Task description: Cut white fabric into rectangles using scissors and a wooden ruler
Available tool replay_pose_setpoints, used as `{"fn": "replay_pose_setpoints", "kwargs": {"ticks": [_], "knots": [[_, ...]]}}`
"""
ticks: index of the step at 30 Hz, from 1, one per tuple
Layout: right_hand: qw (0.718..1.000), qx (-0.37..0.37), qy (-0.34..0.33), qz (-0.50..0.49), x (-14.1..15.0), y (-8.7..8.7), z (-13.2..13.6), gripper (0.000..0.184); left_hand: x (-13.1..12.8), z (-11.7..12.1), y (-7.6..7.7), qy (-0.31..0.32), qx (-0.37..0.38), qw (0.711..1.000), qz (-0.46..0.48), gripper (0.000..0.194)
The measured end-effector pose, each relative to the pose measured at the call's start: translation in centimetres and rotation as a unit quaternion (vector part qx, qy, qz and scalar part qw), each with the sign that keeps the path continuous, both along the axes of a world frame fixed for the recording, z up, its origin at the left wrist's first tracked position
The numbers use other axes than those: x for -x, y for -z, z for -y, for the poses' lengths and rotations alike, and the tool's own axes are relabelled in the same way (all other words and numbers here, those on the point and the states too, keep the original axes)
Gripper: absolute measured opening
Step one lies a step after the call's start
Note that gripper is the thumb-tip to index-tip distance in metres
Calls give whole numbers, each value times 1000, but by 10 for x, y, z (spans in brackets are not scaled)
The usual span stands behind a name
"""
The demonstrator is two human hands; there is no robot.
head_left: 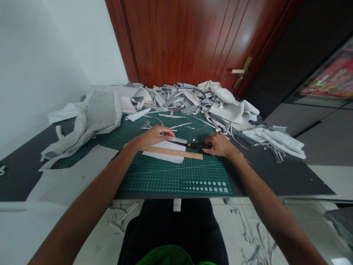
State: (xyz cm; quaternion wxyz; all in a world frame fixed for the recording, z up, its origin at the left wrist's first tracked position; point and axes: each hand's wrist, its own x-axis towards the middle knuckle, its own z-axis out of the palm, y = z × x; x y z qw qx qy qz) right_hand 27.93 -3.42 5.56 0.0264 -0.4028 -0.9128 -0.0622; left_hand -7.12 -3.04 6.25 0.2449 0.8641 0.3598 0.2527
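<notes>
A small white fabric piece point(165, 151) lies on the green cutting mat point(171, 176), with a wooden ruler point(176, 153) laid across it. My left hand point(153, 136) rests on the fabric's far edge, fingers curled and pressing it down. My right hand point(219, 145) is closed around the handles of black scissors point(194, 146), whose blades point left along the fabric just beyond the ruler.
A heap of grey and white fabric strips and scraps point(193, 99) covers the table's back and right. A larger grey cloth point(96, 114) lies at the left, a flat pale sheet point(79, 169) in front of it. A wooden door point(193, 40) stands behind the table.
</notes>
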Motion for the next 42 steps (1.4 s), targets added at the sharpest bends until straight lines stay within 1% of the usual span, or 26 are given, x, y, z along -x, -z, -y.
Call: {"fn": "replay_pose_setpoints", "kwargs": {"ticks": [3, 6, 14, 21, 25, 29, 32, 35, 39, 42], "knots": [[1000, -2, 4, -1, 0, 1, 1, 37, 8, -2, -2, -23, 22, 999, -22, 25], [1000, 5, -2, -11, 0, 2, 0, 35, 9, -3, -1, -36, 23, 999, -19, 27], [999, 26, -16, -37, 7, 3, 0, 35, -3, 4, -1, -18, 26, 999, 21, 26], [999, 26, -6, -24, 18, -1, 5, 30, -8, 7, -1, -24, 19, 999, 43, 22], [999, 25, 3, -23, 21, 0, 6, 29, -12, 9, 1, -24, 30, 998, 56, 22], [1000, 19, -6, -22, 22, 3, 5, 30, -13, 9, 1, -21, 42, 998, 52, 22], [999, 18, -14, -25, 21, 5, 3, 31, -9, 7, -2, -8, 52, 998, 37, 21], [999, 14, -19, -30, 20, 7, 2, 32, 1, 4, -6, 13, 63, 998, -3, 21], [999, 13, -19, -32, 19, 9, 1, 33, 13, 3, -12, -1, 48, 999, -16, 23], [999, 8, -18, -27, 18, 10, 0, 34, 17, 4, -15, -7, 46, 999, -23, 25]]}}
